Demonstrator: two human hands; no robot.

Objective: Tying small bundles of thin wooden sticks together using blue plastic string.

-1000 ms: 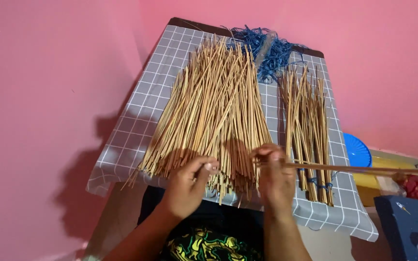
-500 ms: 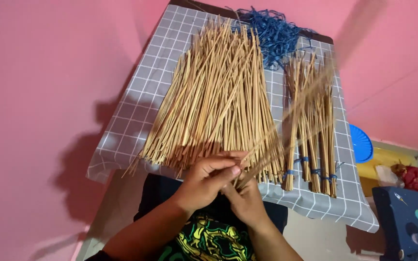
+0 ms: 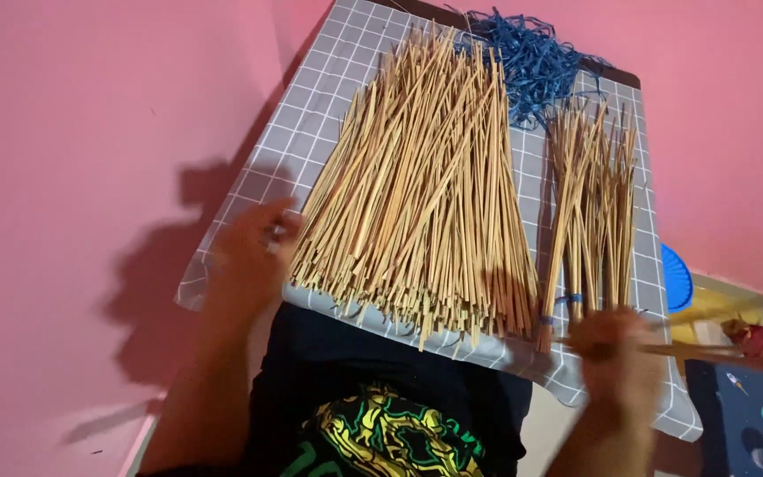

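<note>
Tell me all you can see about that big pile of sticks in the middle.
The big pile of sticks is a loose heap of thin, pale tan slivers, seemingly bamboo or wood. They lie flat on the grey checked board, fanning slightly, near ends ragged at the board's front edge. The blurred left hand is at its near left corner. Blue strips lie beyond the far end.

Board [image 3: 311, 115] mostly covered: big stick pile [image 3: 426, 185] fills the centre from 12 to 6 o'clock, smaller bundled sticks [image 3: 593, 194] at 3, blue string tangle [image 3: 532, 53] at 1. Free lanes: bare grid strip along the 9 o'clock edge, where the left hand [image 3: 249, 256] sits just beside the pile, and a narrow gap between the two stick groups. Right hand [image 3: 620, 362], blurred, closed on a few sticks [image 3: 717, 349], blocks the 4 o'clock corner. Pink wall closes 9 and 12.
</note>
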